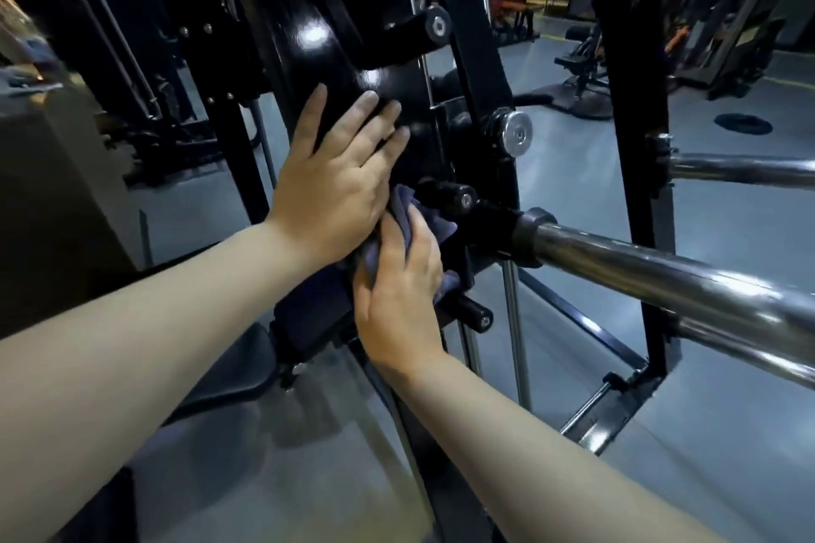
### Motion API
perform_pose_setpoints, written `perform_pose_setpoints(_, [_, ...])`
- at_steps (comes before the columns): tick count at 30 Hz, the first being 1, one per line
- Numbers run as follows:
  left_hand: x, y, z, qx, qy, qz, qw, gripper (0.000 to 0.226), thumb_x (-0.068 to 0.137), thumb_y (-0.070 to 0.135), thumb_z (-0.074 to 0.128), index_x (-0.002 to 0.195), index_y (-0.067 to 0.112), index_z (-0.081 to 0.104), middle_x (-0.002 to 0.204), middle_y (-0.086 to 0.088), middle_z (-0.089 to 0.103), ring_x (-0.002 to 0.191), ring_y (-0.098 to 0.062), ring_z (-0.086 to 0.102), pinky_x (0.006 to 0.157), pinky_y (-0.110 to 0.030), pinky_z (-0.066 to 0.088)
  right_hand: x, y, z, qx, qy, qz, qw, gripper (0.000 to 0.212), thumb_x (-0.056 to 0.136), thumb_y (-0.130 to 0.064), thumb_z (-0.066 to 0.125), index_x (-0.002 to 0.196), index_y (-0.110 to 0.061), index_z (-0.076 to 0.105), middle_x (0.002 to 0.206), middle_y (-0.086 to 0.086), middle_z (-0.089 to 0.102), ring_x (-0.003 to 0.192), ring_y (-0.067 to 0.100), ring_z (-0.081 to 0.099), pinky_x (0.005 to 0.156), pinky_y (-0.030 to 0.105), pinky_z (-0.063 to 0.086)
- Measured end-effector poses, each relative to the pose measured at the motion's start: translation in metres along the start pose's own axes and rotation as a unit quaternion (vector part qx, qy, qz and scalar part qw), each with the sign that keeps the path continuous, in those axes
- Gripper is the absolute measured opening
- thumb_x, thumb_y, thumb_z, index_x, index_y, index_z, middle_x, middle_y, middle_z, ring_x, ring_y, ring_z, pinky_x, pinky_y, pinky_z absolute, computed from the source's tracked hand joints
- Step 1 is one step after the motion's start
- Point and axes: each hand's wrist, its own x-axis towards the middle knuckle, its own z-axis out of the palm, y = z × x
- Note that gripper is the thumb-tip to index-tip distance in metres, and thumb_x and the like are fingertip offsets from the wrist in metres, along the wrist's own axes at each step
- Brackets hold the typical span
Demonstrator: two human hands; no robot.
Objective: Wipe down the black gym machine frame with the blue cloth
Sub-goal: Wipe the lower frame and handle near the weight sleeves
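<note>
Two bare forearms, yours, reach in from the bottom edge toward a dark machine. Nearest to you, your right hand [399, 291] has its fingers curled over the blue cloth [408, 203]. The grip is closed and bunched, and it presses the cloth against the lower part of the black frame [335, 57]. The cloth sits between your palm and the metal, with folds showing above your knuckles and to their right.

Just above and to the left, your left hand [339, 172] lies flat on the frame with straight fingers. It holds nothing, and its heel overlaps the top of the cloth.

The frame's long axis runs upward from the cloth, leaning slightly left, as a glossy panel with bright glare spots. Most of the frame you can see lies above your grip. An upward stroke would probably meet your left hand first, so it looks as though that hand must lift or slide aside. A downward stroke looks unobstructed.

Just beside the cloth on the right, a chrome bar [661, 282] juts toward the right edge, which likely limits sideways travel. Beyond are a round steel cap [516, 132], the grey floor [551, 71] and blurred machines.
</note>
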Motion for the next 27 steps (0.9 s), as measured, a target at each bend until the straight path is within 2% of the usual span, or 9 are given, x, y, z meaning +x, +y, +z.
perform_pose_setpoints(5, [-0.012,0.021,0.001,0.016,-0.032,-0.007,0.999,0.049,0.108,0.029,0.035,0.153,0.013,0.042,0.163,-0.018,0.028,0.153,-0.032,0.024,0.12,-0.065,0.011,-0.078,0.067,0.001,-0.086,-0.045,-0.022,0.995,0.059,0.094,-0.022,0.052,0.15,-0.014,0.035,0.15,0.023,0.032,0.132,0.046,0.037,0.107,0.06,0.041])
perform_pose_setpoints(8, [-0.023,0.037,-0.001,0.048,-0.11,-0.026,0.992,0.054,0.109,0.032,0.02,0.16,0.014,0.024,0.169,-0.012,0.011,0.156,-0.029,0.008,0.116,-0.063,-0.017,-0.135,0.105,-0.005,-0.064,-0.156,0.05,0.984,0.062,0.095,-0.018,0.053,0.149,-0.021,0.023,0.152,0.013,0.018,0.134,0.039,0.023,0.099,0.062,0.048])
perform_pose_setpoints(10, [-0.027,0.048,-0.001,0.058,-0.146,-0.048,0.986,0.055,0.109,0.032,0.018,0.161,0.016,0.015,0.17,-0.006,0.004,0.157,-0.027,0.0,0.113,-0.057,-0.027,-0.144,0.109,-0.007,-0.054,-0.189,0.129,0.972,0.06,0.102,-0.037,0.053,0.151,-0.029,0.02,0.158,0.008,0.017,0.144,0.031,0.017,0.108,0.053,0.044])
perform_pose_setpoints(12, [-0.034,0.057,0.001,0.086,-0.155,-0.041,0.983,0.056,0.108,0.033,0.019,0.161,0.014,0.013,0.17,-0.005,0.004,0.157,-0.027,0.001,0.115,-0.06,-0.019,-0.135,0.103,-0.013,0.009,-0.151,0.167,0.974,0.06,0.102,-0.046,0.052,0.154,-0.029,0.027,0.155,0.003,0.026,0.145,0.021,0.027,0.114,0.034,0.035])
perform_pose_setpoints(15, [-0.045,0.071,0.002,0.119,-0.151,-0.021,0.981,0.056,0.109,0.033,0.018,0.16,0.012,0.017,0.17,-0.003,0.008,0.156,-0.024,0.008,0.12,-0.06,0.004,-0.121,0.09,-0.013,0.063,-0.09,0.075,0.991,0.071,0.095,-0.007,0.063,0.152,-0.024,0.024,0.155,0.001,0.016,0.146,0.022,0.02,0.119,0.023,0.023])
perform_pose_setpoints(18, [-0.052,0.081,0.001,0.13,-0.161,-0.02,0.978,0.055,0.109,0.032,0.021,0.159,0.011,0.017,0.17,-0.005,0.006,0.157,-0.023,0.008,0.122,-0.061,0.009,-0.134,0.096,0.0,0.046,-0.113,0.082,0.989,0.077,0.088,0.0,0.067,0.151,-0.02,0.028,0.158,0.005,0.013,0.143,0.034,0.021,0.117,0.04,0.033])
perform_pose_setpoints(21, [-0.052,0.087,0.002,0.13,-0.182,-0.027,0.974,0.057,0.109,0.031,0.021,0.16,0.009,0.009,0.17,-0.007,-0.003,0.157,-0.024,0.0,0.118,-0.059,-0.012,-0.175,0.117,0.012,-0.049,-0.162,0.061,0.984,0.086,0.079,0.0,0.078,0.15,-0.016,0.032,0.155,0.016,0.018,0.14,0.043,0.025,0.098,0.058,0.051])
perform_pose_setpoints(24, [-0.055,0.09,0.006,0.158,-0.178,-0.037,0.971,0.06,0.108,0.029,0.023,0.16,0.008,0.003,0.17,-0.009,-0.005,0.157,-0.024,-0.002,0.114,-0.055,-0.017,-0.216,0.143,0.013,-0.052,-0.215,0.11,0.969,0.094,0.077,0.006,0.071,0.152,-0.021,0.022,0.154,0.018,0.012,0.139,0.043,0.019,0.093,0.059,0.052])
perform_pose_setpoints(27, [-0.056,0.1,0.007,0.131,-0.171,-0.053,0.975,0.06,0.108,0.023,0.026,0.161,0.007,0.003,0.17,-0.009,-0.001,0.157,-0.024,0.003,0.116,-0.054,-0.015,-0.241,0.156,0.006,-0.077,-0.29,0.218,0.929,0.087,0.089,0.009,0.053,0.156,-0.021,0.006,0.157,0.019,-0.002,0.142,0.045,0.015,0.105,0.052,0.043])
